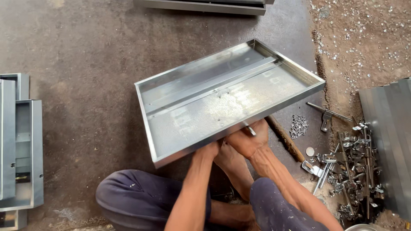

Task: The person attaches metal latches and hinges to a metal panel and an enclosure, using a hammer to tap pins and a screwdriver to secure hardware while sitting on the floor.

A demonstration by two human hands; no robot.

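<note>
Seen from the head camera, a shallow steel tray (222, 96) tilts above the concrete floor (77, 55), its near rim over the person's lap. The right hand (247, 139) is closed around that rim at a small metal piece (249, 130). The left hand (208, 152) reaches under the rim; whether it grips cannot be told. A heap of metal latches (351, 171) lies to the right.

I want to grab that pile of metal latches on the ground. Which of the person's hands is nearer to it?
Right. The right hand grips the tray edge closer to the latch pile; the left hand is farther.
</note>
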